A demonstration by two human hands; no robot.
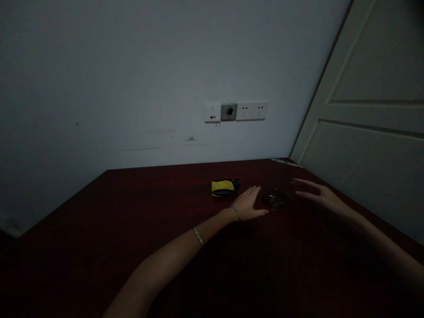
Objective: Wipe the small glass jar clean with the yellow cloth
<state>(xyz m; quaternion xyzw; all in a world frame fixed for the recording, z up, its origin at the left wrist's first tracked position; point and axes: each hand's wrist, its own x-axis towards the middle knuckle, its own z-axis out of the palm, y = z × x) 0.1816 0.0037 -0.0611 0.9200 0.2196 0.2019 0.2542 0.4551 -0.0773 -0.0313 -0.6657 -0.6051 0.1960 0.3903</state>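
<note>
Both of my arms reach out over a dark red table [132,229]. My left hand [249,204] is open, fingers stretched out, just left of a small clear glass dish [274,197] that stands on the table. My right hand [314,194] is open too, fingers spread, a little to the right of the dish and apart from it. Neither hand holds anything. A small folded yellow and black cloth item [224,187] lies on the table left of my left hand. Two thin bangles sit on my left forearm.
A pale wall stands behind the table, with a row of sockets and a switch [236,111] above it. A white panelled door [371,123] runs along the table's right side. A thin light strip [286,162] lies at the far right corner.
</note>
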